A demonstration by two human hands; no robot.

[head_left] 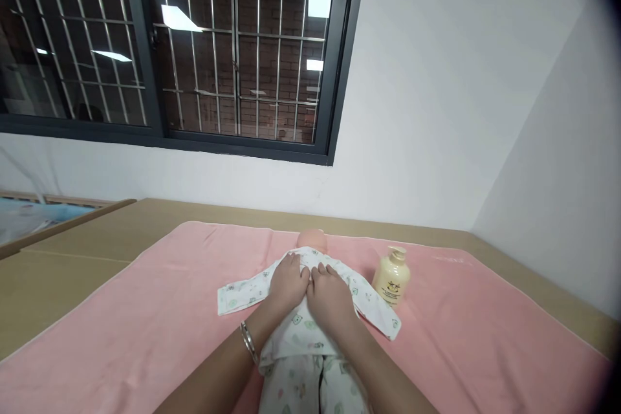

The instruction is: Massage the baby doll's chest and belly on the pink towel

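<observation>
A baby doll point(313, 240) lies on its back on a pink towel point(145, 323), head pointing away from me. It wears a white printed top and trousers point(295, 375). My left hand point(287, 281) and my right hand point(328, 294) rest side by side on the doll's chest, fingers pressed on the cloth near the collar. A silver bracelet point(248, 341) sits on my left wrist. I cannot tell whether the fingers pinch the fabric or only lie on it.
A cream pump bottle point(392, 277) stands on the towel just right of the doll. The towel covers a tan surface point(72, 259) against a white wall. A barred dark window point(194, 52) is above. A bed edge point(29, 217) shows at far left.
</observation>
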